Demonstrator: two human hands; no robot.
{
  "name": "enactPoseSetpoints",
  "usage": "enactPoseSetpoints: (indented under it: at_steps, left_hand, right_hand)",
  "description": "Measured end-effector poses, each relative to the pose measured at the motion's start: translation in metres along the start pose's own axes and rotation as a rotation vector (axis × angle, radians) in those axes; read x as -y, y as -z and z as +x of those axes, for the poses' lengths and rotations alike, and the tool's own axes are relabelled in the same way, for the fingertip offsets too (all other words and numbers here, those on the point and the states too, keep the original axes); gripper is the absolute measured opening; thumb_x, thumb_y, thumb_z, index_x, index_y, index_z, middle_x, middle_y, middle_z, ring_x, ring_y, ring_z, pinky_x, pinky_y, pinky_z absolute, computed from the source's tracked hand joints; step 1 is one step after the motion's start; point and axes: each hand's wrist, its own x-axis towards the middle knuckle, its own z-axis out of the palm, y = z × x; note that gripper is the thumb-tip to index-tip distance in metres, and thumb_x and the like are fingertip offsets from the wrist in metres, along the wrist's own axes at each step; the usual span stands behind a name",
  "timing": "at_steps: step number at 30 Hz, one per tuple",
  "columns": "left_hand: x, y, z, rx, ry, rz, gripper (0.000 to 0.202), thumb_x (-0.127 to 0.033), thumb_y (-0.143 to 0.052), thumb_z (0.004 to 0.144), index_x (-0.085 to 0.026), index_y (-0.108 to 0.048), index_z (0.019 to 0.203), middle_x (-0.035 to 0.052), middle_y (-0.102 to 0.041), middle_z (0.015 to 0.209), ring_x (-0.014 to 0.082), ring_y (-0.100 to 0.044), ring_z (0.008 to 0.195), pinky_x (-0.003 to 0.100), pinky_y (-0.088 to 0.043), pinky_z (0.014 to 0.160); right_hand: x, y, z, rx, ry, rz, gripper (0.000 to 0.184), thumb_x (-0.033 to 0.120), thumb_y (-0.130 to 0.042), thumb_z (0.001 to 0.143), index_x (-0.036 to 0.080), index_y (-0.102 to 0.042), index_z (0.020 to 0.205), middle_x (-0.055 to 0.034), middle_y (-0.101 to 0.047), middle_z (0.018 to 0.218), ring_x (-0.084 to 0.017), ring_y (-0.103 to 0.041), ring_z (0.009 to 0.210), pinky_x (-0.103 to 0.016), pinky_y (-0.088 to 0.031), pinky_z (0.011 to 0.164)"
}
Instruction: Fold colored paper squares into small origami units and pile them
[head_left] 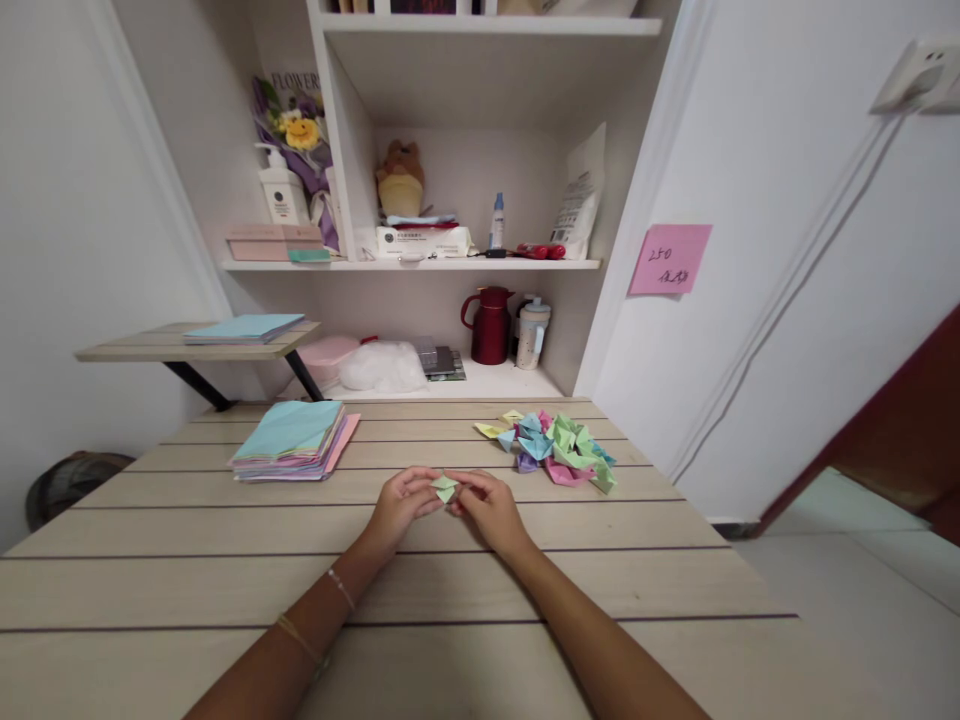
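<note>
A small folded piece of light green paper [444, 487] is pinched between both my hands over the wooden table [225, 580]. My left hand [400, 505] holds its left side with closed fingers. My right hand [487, 507] grips its right side, fingers curled. A pile of several folded paper shapes [553, 449] in green, blue, pink and yellow lies just beyond my right hand. A stack of flat coloured paper sheets [294, 440], blue on top, lies beyond my left hand.
White shelves [420, 265] behind the table hold a red jug [490, 325], a cup, a plush toy, a pump bottle and boxes. A small side shelf [187, 345] with blue paper juts out at the left. A pink note [669, 258] sticks on the right wall.
</note>
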Motion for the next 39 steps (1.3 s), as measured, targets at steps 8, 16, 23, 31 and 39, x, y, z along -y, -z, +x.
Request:
enactPoseSetpoints:
  at_steps: [8,16,23,31,39]
  left_hand:
    - [-0.005,-0.001,-0.004,0.014,0.027,0.019,0.028,-0.022,-0.073,0.057,-0.012,-0.058,0.079,0.0063,-0.068,0.074,0.0158,-0.065,0.069,0.031,-0.050,0.072]
    - [-0.002,-0.003,-0.001,-0.076,-0.156,0.255,0.041,-0.020,-0.078,0.047,-0.015,-0.049,0.076,-0.0016,-0.062,0.060,0.0099,-0.059,0.055,0.018,-0.045,0.053]
    - [-0.010,-0.003,-0.007,0.004,-0.260,0.476,0.037,-0.025,-0.072,0.056,-0.016,-0.059,0.089,0.0009,-0.065,0.064,0.0137,-0.062,0.060,0.022,-0.049,0.057]
    - [-0.005,-0.001,-0.003,-0.010,-0.201,0.326,0.019,-0.030,-0.068,0.062,-0.014,-0.068,0.073,0.0049,-0.070,0.070,0.0189,-0.065,0.065,0.029,-0.053,0.066]
    - [0.000,-0.002,0.000,-0.066,-0.139,0.175,0.022,-0.030,-0.070,0.061,-0.012,-0.067,0.073,0.0045,-0.070,0.067,0.0157,-0.064,0.058,0.028,-0.053,0.064]
  right_hand:
    - [-0.005,-0.001,0.001,-0.013,-0.069,0.141,0.022,0.028,-0.058,0.068,0.018,-0.070,0.084,-0.0034,-0.065,0.066,-0.014,-0.058,0.055,-0.027,-0.048,0.054]
    - [-0.003,-0.002,-0.001,-0.008,-0.065,-0.015,0.034,0.027,-0.067,0.062,0.016,-0.065,0.093,-0.0021,-0.063,0.071,-0.012,-0.054,0.059,-0.023,-0.044,0.056]
    - [-0.002,-0.001,-0.001,-0.008,0.046,-0.180,0.019,0.030,-0.063,0.068,0.017,-0.068,0.081,-0.0038,-0.066,0.070,-0.015,-0.055,0.061,-0.024,-0.043,0.056]
    - [-0.009,-0.003,0.003,-0.009,-0.091,0.162,0.023,0.036,-0.067,0.065,0.016,-0.068,0.075,-0.0037,-0.067,0.066,-0.016,-0.060,0.059,-0.027,-0.048,0.059]
    - [-0.003,-0.011,0.001,-0.093,-0.245,0.435,0.027,0.035,-0.074,0.056,0.013,-0.067,0.071,-0.0015,-0.064,0.062,-0.013,-0.059,0.058,-0.029,-0.051,0.061]
